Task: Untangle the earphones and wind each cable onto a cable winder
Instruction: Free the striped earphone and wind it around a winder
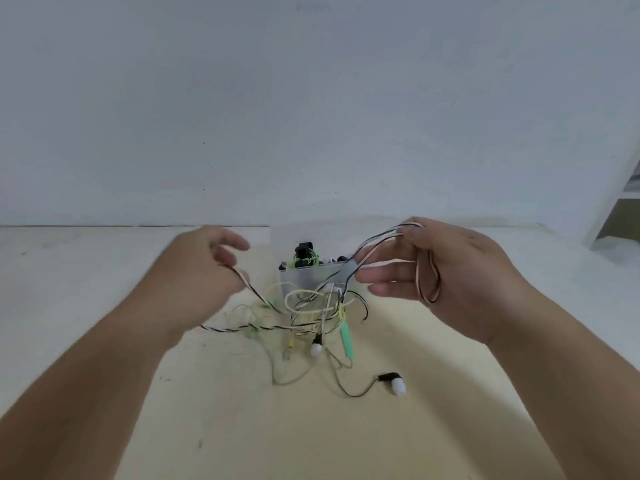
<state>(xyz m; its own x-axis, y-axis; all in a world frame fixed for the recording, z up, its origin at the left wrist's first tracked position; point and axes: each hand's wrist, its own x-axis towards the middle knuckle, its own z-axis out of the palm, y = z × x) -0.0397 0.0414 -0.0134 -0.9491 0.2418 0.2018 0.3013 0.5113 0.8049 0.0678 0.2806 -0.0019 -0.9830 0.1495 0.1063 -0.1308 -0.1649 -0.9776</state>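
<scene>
The tangled yellow, green and black earphone cables [311, 313] lie on the pale worktop [311, 427] before a clear plastic box [301, 277]. The left hand [204, 271] pinches one black-and-pink cable [375, 239]; the right hand [460, 271] holds its loop around the fingers. Step in hand: untangling. The next move probably calls for drawing it free without tightening knots.

A pale bench [311, 441] carries a small clear box [301, 279] toward its far edge, and just in front of the box a tangle of yellow, green, black and white cables [313, 308] trails onto it, with a white-tipped black earbud [394, 382] lying apart at the near right.
</scene>
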